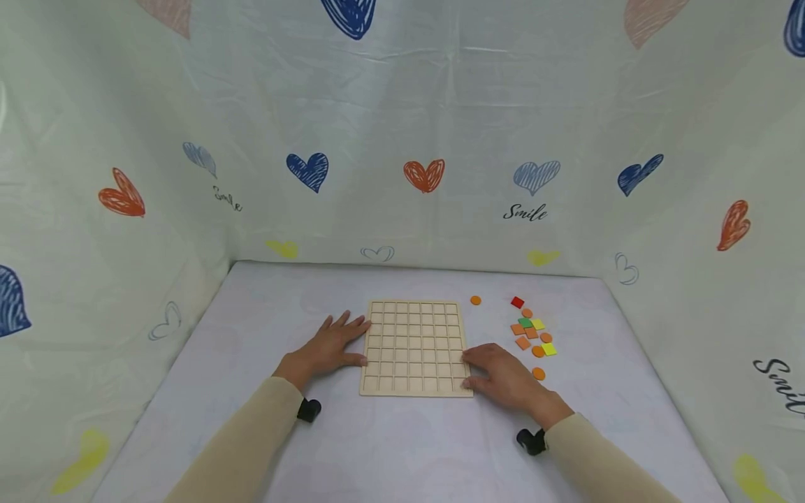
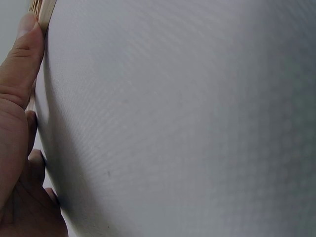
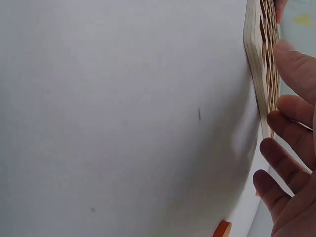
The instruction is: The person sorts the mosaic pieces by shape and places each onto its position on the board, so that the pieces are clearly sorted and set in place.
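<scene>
A square wooden grid board (image 1: 415, 348) lies flat on the table in the head view, its cells bare. My left hand (image 1: 328, 347) rests on the table beside the board's left side, fingers spread, with fingertips and thumb against that edge. At the lower right edge is my right hand (image 1: 508, 379), its thumb and forefinger touching the rim and the other fingers loosely bent. The right wrist view shows the right thumb (image 3: 296, 69) over the board's edge (image 3: 254, 54). In the left wrist view the left thumb (image 2: 22, 61) meets a corner of the board (image 2: 47, 12).
Several small flat pieces lie right of the board: orange discs (image 1: 538, 374), orange squares (image 1: 523, 343), yellow squares (image 1: 550, 349), a green piece (image 1: 525, 323) and a red square (image 1: 518, 302). One orange disc (image 1: 475, 300) sits apart near the board's top right corner. A heart-printed curtain (image 1: 377, 223) surrounds the table (image 1: 390, 447).
</scene>
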A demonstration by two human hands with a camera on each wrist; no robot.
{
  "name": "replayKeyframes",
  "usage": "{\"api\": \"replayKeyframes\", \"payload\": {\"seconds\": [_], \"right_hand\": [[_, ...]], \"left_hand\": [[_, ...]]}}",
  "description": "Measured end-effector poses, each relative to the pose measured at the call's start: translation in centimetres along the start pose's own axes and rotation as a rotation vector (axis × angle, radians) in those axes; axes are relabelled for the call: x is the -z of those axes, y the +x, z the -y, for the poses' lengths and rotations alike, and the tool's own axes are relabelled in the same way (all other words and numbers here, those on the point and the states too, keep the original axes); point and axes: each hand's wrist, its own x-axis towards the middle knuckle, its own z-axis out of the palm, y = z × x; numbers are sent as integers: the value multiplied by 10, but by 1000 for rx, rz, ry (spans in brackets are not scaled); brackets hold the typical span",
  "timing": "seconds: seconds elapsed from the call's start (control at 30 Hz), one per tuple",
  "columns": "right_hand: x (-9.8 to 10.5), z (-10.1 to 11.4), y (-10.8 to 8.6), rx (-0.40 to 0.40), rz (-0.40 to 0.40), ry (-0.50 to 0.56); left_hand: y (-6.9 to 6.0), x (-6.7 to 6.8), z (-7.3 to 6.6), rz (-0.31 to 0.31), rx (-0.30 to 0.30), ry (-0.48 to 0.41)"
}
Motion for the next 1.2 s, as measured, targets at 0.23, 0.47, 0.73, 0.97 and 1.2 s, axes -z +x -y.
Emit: {"api": "replayKeyframes", "payload": {"seconds": [0.23, 0.47, 0.73, 0.97, 1.2], "right_hand": [[9, -21, 10, -78, -106, 166], [22, -38, 22, -165, -168, 263], [46, -55, 44, -189, -200, 340], [56, -68, 73, -204, -181, 376], [51, -70, 100, -201, -166, 346]], "left_hand": [[2, 2, 1, 3, -3, 11], [2, 3, 2, 1, -1, 6], [1, 3, 2, 9, 12, -10], [1, 2, 2, 15, 12, -13], [0, 3, -1, 19, 22, -49]]}}
